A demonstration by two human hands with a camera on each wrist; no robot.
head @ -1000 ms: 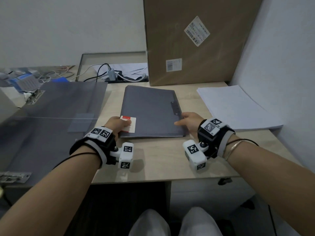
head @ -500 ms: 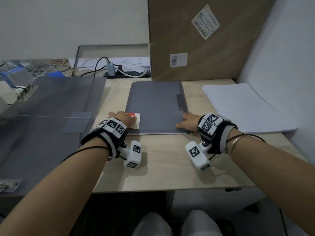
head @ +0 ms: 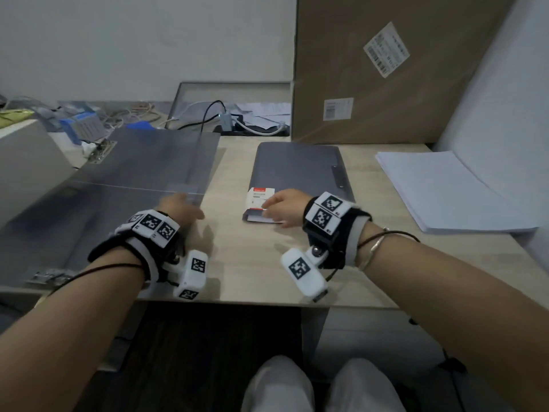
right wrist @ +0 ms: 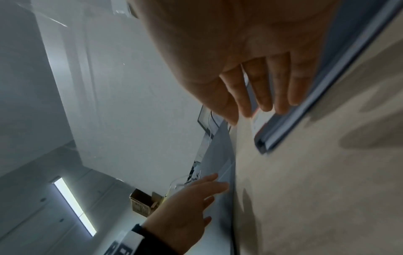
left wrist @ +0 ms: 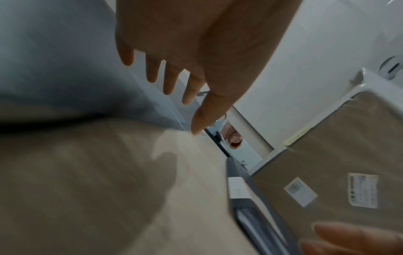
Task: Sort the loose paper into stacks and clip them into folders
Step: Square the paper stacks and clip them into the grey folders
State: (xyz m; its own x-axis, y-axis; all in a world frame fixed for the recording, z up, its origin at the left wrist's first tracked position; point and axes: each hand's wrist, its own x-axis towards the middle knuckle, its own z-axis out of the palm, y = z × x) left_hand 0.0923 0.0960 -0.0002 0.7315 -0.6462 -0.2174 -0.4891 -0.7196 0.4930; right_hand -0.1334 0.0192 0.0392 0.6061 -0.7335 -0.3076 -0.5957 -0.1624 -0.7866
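Since earlier: left hand (head: 181,208) is leaving the closed grey folder (head: 300,171), reaching left, fingers released, toward the open folder (head: 142,173) | right hand (head: 283,208) is pressing flat, unclenched, on its near-left label (head: 260,197) | advice: keep it pinned while reaching.

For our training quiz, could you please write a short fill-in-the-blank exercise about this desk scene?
1. The right hand rests on the white and red label at the near corner of the closed grey ____.
2. The stack of white paper lies on the desk to the ____ of the grey folder.
3. The left hand, fingers straight, reaches to the edge of the ____ plastic sheet.
4. A large ____ box stands behind the folder.

Missing words: folder; right; transparent; cardboard
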